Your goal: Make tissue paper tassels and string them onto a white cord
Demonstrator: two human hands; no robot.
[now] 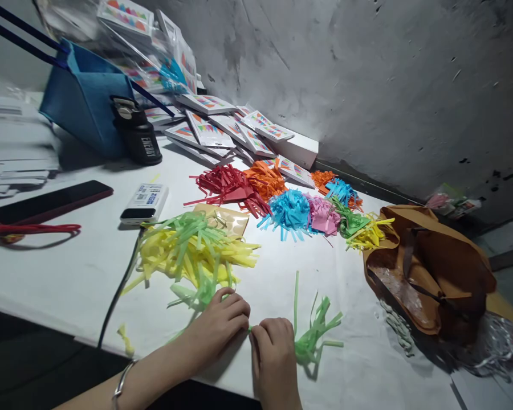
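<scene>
My left hand (219,327) and my right hand (275,354) rest close together near the front edge of the white table (68,273). Both are closed, pinching a bundle of green paper strips (314,333) whose loose ends fan out to the right of my right hand. A silver bracelet sits on my left wrist. Just behind my left hand lies a loose heap of yellow and green strips (192,250). Further back lie bundles of strips in red (228,188), orange (265,177), blue (289,212), pink (324,215), green and yellow.
A brown fabric bag (431,273) lies open at the right. A blue bag (83,97), a black bottle (139,134), several white printed boxes (209,131), a power bank (145,203) with its cable, and a dark phone (47,203) sit at the back and left.
</scene>
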